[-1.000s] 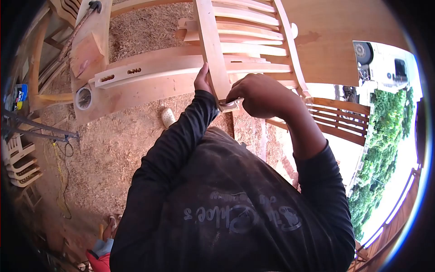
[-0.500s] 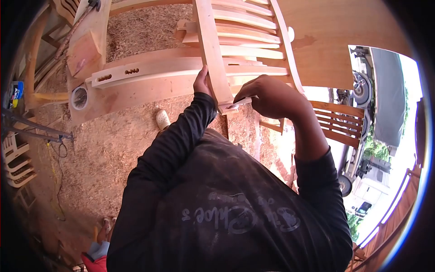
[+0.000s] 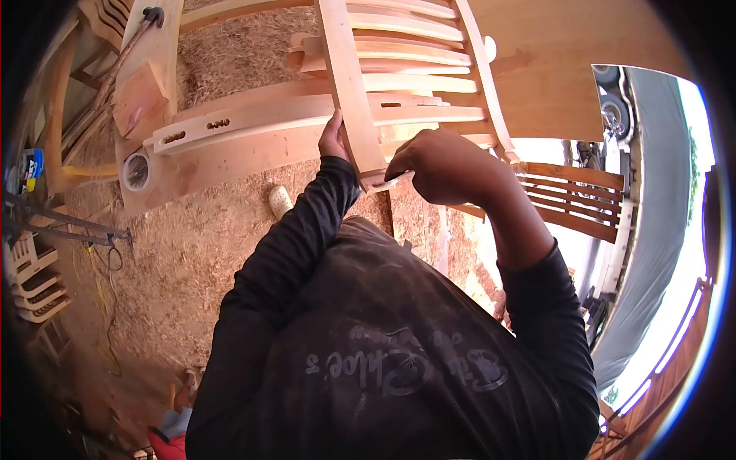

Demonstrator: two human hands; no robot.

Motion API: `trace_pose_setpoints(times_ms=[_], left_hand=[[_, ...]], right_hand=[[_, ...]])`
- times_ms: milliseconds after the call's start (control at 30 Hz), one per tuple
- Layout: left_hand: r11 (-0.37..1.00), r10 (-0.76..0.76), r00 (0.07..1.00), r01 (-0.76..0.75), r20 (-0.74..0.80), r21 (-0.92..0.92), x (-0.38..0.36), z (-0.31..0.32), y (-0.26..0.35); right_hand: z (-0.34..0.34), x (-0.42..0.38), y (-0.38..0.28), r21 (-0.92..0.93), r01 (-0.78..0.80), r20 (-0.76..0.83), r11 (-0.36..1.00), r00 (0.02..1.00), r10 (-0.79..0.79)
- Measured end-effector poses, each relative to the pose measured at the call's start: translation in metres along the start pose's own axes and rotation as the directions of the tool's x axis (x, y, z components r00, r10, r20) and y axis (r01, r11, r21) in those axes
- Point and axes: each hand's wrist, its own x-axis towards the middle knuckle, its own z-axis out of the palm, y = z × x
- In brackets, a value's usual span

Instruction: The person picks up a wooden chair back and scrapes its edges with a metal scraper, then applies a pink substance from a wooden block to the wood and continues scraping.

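A pale wooden frame with curved slats [image 3: 410, 83] lies across the work surface. My left hand [image 3: 335, 139] is wrapped round the near end of its left rail [image 3: 346, 88]. At that rail's end, my right hand [image 3: 437, 165] pinches a thin, light-coloured flat tool [image 3: 392, 182], which touches the end of the wood. What kind of tool it is cannot be made out.
A long slotted board [image 3: 253, 119] lies left of the frame, near a round tin [image 3: 136, 172] and a hammer [image 3: 153, 17]. A slatted wooden piece [image 3: 575, 195] stands at the right. At the lower left a person's leg and red clothing [image 3: 167, 443] show.
The frame appears shifted slightly left in view. My right hand and the thin tool have moved a little left and down, closer over the rail's end. My left hand keeps its hold.
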Motion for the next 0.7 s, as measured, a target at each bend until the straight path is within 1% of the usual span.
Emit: trace_pose_setpoints(times_ms=[67, 133, 167, 233, 267, 400, 467, 600, 700], left_hand=[[1.000, -0.004, 1.000, 0.004, -0.003, 0.020, -0.005, 0.002, 0.002], [1.000, -0.016, 0.999, 0.014, 0.038, 0.027, 0.000, -0.005, 0.001], [0.999, -0.022, 0.998, 0.020, 0.059, 0.033, 0.002, -0.008, 0.001], [0.999, 0.043, 0.999, -0.043, -0.007, -0.009, -0.002, 0.001, -0.001], [0.997, 0.072, 0.997, -0.073, -0.038, -0.024, -0.004, 0.006, -0.001], [0.979, 0.201, 0.975, -0.202, -0.095, 0.006, 0.005, 0.004, -0.004], [0.983, 0.183, 0.979, -0.180, -0.085, 0.048, -0.001, 0.005, -0.003], [0.986, 0.163, 0.984, -0.160, -0.074, 0.038, 0.001, 0.000, -0.004], [0.987, 0.101, 0.973, -0.125, 0.207, 0.104, 0.015, -0.027, -0.001]], right_hand=[[-0.002, -0.001, 0.001, 0.022, 0.001, -0.005, 1.000, 1.000, -0.001], [-0.006, 0.001, 0.005, 0.069, 0.014, -0.011, 0.998, 1.000, -0.013], [-0.008, 0.004, 0.004, 0.058, 0.012, -0.013, 0.998, 1.000, -0.012], [-0.012, 0.012, -0.003, 0.043, 0.002, -0.027, 0.999, 1.000, -0.001], [-0.010, 0.018, -0.005, 0.047, -0.011, 0.005, 0.999, 1.000, 0.011], [-0.004, 0.023, -0.004, 0.025, 0.026, 0.058, 0.999, 0.998, -0.027], [-0.005, 0.019, -0.005, 0.014, 0.053, 0.063, 0.998, 0.997, -0.054], [-0.008, 0.008, -0.008, -0.005, 0.078, 0.078, 0.997, 0.994, -0.077], [-0.002, -0.009, -0.004, 0.079, 0.092, 0.175, 0.993, 0.979, -0.105]])
